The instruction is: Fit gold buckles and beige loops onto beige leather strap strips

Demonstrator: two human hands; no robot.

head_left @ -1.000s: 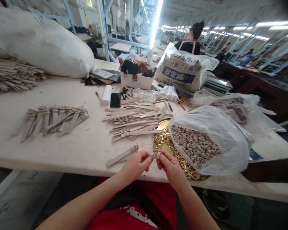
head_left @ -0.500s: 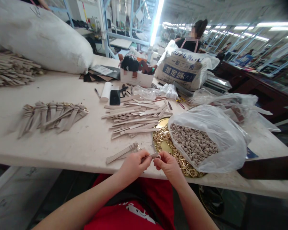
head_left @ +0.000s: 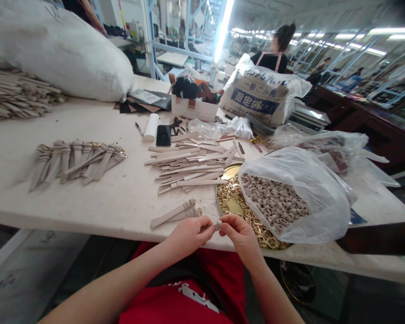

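Note:
My left hand [head_left: 191,233] pinches a beige strap [head_left: 216,226] near the table's front edge, most of it hidden by the fingers. My right hand [head_left: 240,233] has thumb and fingertips closed on a small beige loop [head_left: 220,223] at the strap's end. Beside my left hand lie a few buckled straps [head_left: 173,214]. Right of my hands, a round gold tray [head_left: 235,169] carries many gold buckles [head_left: 265,236]. A clear plastic bag [head_left: 327,211] full of beige loops [head_left: 275,200] stands open on part of the tray.
Loose flat straps [head_left: 191,168] are heaped mid-table. Buckled straps [head_left: 77,162] lie in a row at left, below a big white sack [head_left: 87,67]. Behind are a phone [head_left: 164,135], a paper roll [head_left: 151,128], a box [head_left: 194,109] and a printed bag [head_left: 259,96]. A person [head_left: 273,58] is beyond.
My hands have drawn closer together, and the small loop now sits over the strap's end. The view has shifted slightly.

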